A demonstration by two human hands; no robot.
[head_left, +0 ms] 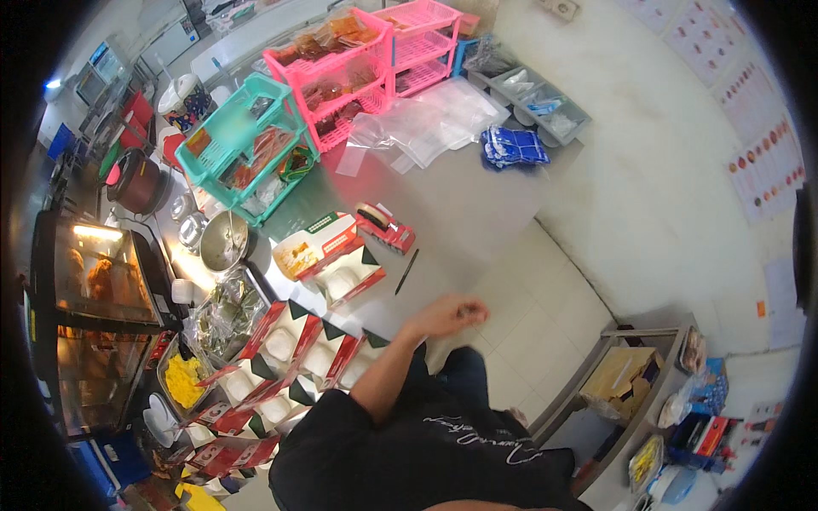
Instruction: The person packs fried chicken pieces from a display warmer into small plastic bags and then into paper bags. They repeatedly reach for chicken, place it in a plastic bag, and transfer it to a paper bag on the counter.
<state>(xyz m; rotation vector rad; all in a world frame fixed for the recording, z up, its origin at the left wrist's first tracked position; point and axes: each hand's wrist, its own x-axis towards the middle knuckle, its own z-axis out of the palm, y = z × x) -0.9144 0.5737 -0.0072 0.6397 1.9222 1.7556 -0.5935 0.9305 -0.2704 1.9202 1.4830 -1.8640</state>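
Observation:
My left hand is over the right edge of the steel table, its fingers blurred and seemingly curled. Whether it holds anything does not show. My right hand is out of view. A dark pen lies on the tabletop nearby. Beyond it, a tape roll rests on a small red box. Two open red-and-white food cartons stand beside these: one carton lies tilted, and the nearer carton has a round white portion inside. Several similar cartons are lined up left of my arm.
Green and pink basket racks stand at the back with clear plastic bags and blue packets. A lit food warmer, metal bowl and yellow food tray are left. A shelf stands lower right.

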